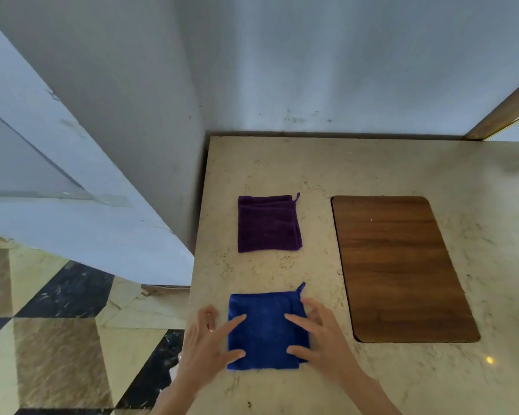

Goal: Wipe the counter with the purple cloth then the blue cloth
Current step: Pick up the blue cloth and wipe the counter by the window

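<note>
Blue cloth (265, 330) near counter (282, 169) front edge, open hands (206, 342) (324, 336) flat on its sides.

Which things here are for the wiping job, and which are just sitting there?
For the job: purple cloth, blue cloth, counter, left hand, right hand.
Just sitting there: wooden board.

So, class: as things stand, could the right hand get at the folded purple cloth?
Probably yes. The right hand rests open on the blue cloth, holding nothing, and only bare counter lies between it and the purple cloth. The wooden board sits off to the side, clear of that path.
</note>
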The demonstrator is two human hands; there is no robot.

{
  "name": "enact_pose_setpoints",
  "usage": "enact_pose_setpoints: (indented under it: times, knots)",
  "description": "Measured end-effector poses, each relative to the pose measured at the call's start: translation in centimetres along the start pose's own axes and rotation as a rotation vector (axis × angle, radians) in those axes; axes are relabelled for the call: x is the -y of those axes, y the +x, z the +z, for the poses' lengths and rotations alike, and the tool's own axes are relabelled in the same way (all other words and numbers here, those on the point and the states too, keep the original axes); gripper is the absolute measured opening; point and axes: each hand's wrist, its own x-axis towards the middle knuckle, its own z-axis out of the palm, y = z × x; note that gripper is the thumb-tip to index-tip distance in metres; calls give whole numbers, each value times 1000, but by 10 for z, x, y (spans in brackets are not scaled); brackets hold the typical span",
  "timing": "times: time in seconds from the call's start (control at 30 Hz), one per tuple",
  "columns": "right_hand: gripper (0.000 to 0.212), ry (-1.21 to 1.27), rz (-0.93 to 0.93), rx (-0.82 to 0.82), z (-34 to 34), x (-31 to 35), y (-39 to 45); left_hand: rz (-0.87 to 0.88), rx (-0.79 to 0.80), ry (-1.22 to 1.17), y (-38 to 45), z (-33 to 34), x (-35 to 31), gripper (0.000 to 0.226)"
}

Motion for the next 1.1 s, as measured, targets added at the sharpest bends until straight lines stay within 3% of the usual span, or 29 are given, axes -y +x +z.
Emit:
enact_pose_setpoints:
  times: [0.2,0.4,0.77,0.9,1.1]
  knots:
    - [44,-121,-26,-74,2,5,7,-35,-110,-90,21,-2,-1,46]
    - [15,-137,11,-200,4,17,22,-63,-179,-120,31,-6,-10,25]
    - [7,-267,45,-209,13,27,24,-42,-208,-46,23,-16,-33,13]
    - [10,-68,115,-241,0,44,31,-40,-161,-29,31,-35,-47,21]
    - [13,131,84,-379,-80,108,56,46,-281,-321,38,-126,-91,16]
